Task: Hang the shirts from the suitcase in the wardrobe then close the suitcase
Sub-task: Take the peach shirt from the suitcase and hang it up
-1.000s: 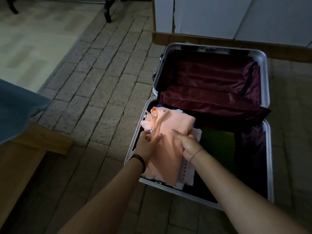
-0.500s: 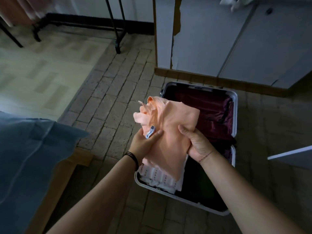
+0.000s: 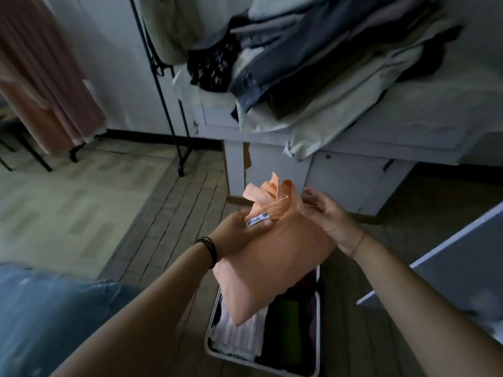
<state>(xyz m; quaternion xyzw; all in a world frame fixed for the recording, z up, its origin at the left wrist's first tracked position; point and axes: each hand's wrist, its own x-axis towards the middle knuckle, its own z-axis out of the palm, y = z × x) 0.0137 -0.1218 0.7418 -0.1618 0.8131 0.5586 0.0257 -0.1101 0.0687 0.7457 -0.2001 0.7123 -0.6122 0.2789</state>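
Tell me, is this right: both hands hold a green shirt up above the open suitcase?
Not quite. The shirt is peach, not green; the head view shows it plainly. The rest stands: the left hand and the right hand both hold it above the open suitcase.

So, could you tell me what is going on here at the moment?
A person holds a folded peach-orange fabric shirt above the open silver hard-shell suitcase on the floor. The left hand grips the shirt at its white neck label, and the right hand pinches the collar edge. A folded white patterned garment and a dark green item lie in the suitcase below. The shirt is not yet on a hanger, and the suitcase is not yet closed.
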